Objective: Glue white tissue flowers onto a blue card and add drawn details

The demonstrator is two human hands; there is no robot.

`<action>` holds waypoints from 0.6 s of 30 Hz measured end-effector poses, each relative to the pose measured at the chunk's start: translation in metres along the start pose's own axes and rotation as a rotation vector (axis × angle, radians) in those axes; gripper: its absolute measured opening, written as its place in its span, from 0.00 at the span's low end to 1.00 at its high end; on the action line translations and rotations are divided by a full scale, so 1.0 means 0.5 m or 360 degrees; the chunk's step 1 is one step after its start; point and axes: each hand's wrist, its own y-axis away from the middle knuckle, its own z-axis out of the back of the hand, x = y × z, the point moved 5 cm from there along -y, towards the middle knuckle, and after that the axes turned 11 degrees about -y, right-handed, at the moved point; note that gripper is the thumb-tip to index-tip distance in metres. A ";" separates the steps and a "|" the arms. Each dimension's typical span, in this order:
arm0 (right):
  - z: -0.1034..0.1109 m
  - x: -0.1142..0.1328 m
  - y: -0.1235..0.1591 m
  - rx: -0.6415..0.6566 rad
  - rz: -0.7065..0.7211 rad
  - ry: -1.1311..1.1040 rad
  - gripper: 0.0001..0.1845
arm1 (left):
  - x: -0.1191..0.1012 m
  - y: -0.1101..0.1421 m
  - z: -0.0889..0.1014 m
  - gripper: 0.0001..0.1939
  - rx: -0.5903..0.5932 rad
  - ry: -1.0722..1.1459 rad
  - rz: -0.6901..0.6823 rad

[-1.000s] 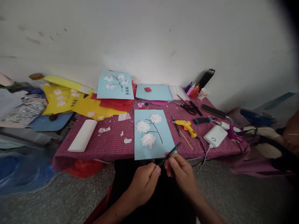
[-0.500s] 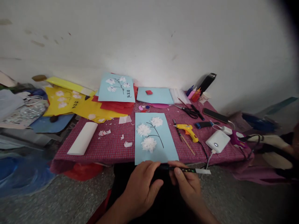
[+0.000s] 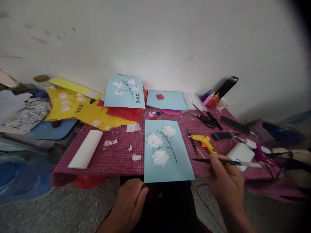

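My right hand (image 3: 225,179) is closed around a black brush pen (image 3: 233,161) with a pale rear end, its bare dark tip pointing left past the card's right edge. Down at the table's front edge, my left hand (image 3: 131,197) is closed, and a bit of the dark pen cap (image 3: 145,185) shows by its thumb. Between the hands lies a light blue card (image 3: 167,174) with black drawn stems (image 3: 172,148) and three white ruffled paper flowers (image 3: 160,157). The card's near edge reaches slightly over the table edge.
A yellow glue gun (image 3: 204,141), scissors (image 3: 206,119), a blue-handled cutter (image 3: 224,135) and a white power bank (image 3: 239,153) lie to the right. A white roll (image 3: 86,149) and paper scraps (image 3: 110,142) lie left. A finished-looking blue flower card (image 3: 123,100) rests behind on red paper.
My hands have moved apart, and the pen's dark tip is now bare. My right hand has carried the pen up and right over the table; my left has moved left and down.
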 end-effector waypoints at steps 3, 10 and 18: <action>-0.052 -0.053 -0.040 0.0252 -0.0066 0.0049 0.11 | 0.043 -0.026 0.003 0.09 -0.0077 -0.0037 -0.0055; -0.139 -0.151 -0.070 0.0625 -0.0103 0.0267 0.09 | 0.063 -0.084 -0.034 0.06 0.0109 -0.0269 -0.0471; -0.127 -0.171 -0.070 0.0565 -0.0006 0.0516 0.08 | 0.074 -0.092 -0.044 0.06 0.0093 -0.0278 -0.0493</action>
